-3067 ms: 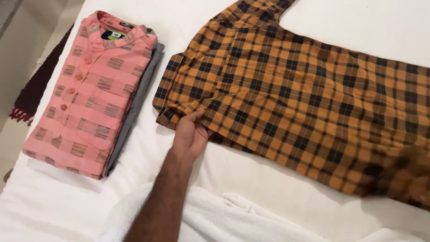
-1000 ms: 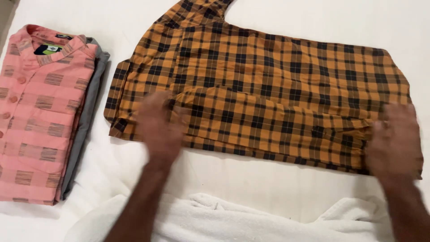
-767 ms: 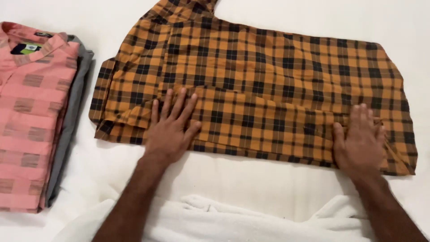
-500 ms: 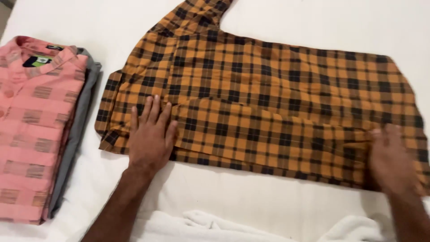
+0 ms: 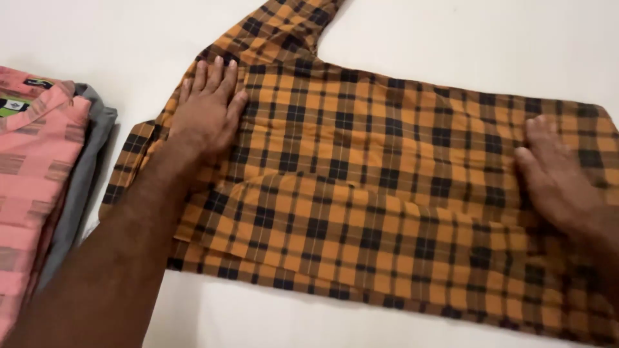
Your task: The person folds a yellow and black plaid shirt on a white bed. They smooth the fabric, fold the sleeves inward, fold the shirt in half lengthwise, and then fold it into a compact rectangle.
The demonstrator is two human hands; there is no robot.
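Left hand [image 5: 207, 109] and right hand [image 5: 556, 174] laid flat, open, on orange shirt [image 5: 387, 193]; cloth best pressed smooth, edges kept even.

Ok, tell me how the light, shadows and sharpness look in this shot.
Head view: soft, even light with no glare on the white sheet; the left hand and the orange checked shirt are sharp; the right hand is slightly soft; a faint shadow lies beside the grey shirt under the pink one.

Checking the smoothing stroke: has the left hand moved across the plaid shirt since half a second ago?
Yes. The left hand slid up the plaid shirt, from its near edge toward the collar.
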